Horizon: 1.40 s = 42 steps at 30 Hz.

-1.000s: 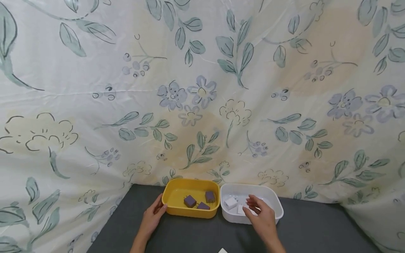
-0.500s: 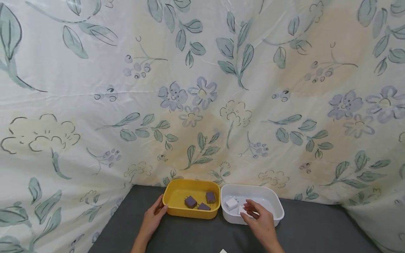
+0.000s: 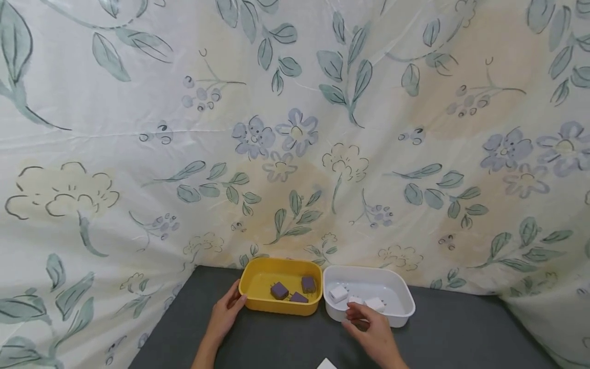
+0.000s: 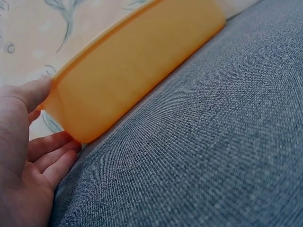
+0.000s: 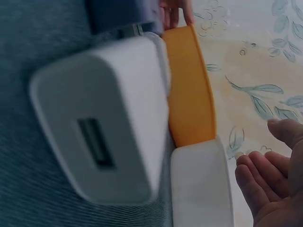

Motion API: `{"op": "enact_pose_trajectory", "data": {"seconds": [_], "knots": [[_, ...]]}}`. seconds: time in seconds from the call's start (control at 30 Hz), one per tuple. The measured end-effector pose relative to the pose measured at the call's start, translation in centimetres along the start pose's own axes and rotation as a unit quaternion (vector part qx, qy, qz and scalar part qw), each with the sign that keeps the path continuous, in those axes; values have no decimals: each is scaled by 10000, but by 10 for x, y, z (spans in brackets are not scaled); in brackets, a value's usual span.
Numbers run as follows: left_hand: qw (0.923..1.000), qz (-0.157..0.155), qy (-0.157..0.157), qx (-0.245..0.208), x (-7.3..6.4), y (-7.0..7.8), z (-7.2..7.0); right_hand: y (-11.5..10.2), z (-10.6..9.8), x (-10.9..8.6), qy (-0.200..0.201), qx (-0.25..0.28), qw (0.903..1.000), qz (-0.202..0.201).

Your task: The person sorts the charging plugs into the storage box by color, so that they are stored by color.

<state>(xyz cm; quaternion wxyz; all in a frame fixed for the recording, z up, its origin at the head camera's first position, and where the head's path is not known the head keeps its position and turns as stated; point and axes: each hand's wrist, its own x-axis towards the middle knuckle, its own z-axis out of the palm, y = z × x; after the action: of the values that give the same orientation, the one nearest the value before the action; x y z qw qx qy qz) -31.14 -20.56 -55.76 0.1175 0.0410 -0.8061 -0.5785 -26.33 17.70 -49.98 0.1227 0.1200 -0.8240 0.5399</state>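
Note:
In the head view my left hand holds the left end of a yellow plastic bin. Its thumb lies at the rim and its lower fingers touch the base in the left wrist view. Several purple plug adapters lie in that bin, such as a purple plug adapter. My right hand hovers at the front rim of a white plastic bin; its fingers are loosely bent with nothing between them. White plug adapters sit inside, among them a white plug adapter and another white plug adapter.
A white plug adapter with a port stands on the grey cloth surface, close to the right wrist camera. Behind it is a dark purple plug adapter, partly cut off. A floral curtain hangs behind the bins.
My right hand has moved out of the white bin, leftward and toward me. A white adapter on the right inside that bin is now uncovered. The left hand stays at the yellow bin.

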Motion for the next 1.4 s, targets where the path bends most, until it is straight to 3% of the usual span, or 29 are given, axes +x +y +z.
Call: {"op": "enact_pose_trajectory", "data": {"seconds": [0.23, 0.5, 0.73, 0.93, 1.2, 1.4], "knots": [[9999, 112, 1, 40, 0, 0, -1, 4, 4, -4, -933, -192, 9955, 5], [9999, 98, -46, 21, -1, -1, -1, 10, 9, -11, -1952, -357, 9800, 171], [9997, 238, -9, 14, -3, 1, -1, 11, 15, -15, -2165, -371, 9756, 37], [9998, 211, -58, 8, -1, 0, -2, 13, 16, -17, -2489, 74, 9684, 160], [10000, -21, -6, 48, -6, -3, -3, 16, 22, -23, -3198, 882, 9428, 321], [10000, 23, -29, 21, 0, 2, -2, 15, 22, -20, -3304, 622, 9402, 546]]}}
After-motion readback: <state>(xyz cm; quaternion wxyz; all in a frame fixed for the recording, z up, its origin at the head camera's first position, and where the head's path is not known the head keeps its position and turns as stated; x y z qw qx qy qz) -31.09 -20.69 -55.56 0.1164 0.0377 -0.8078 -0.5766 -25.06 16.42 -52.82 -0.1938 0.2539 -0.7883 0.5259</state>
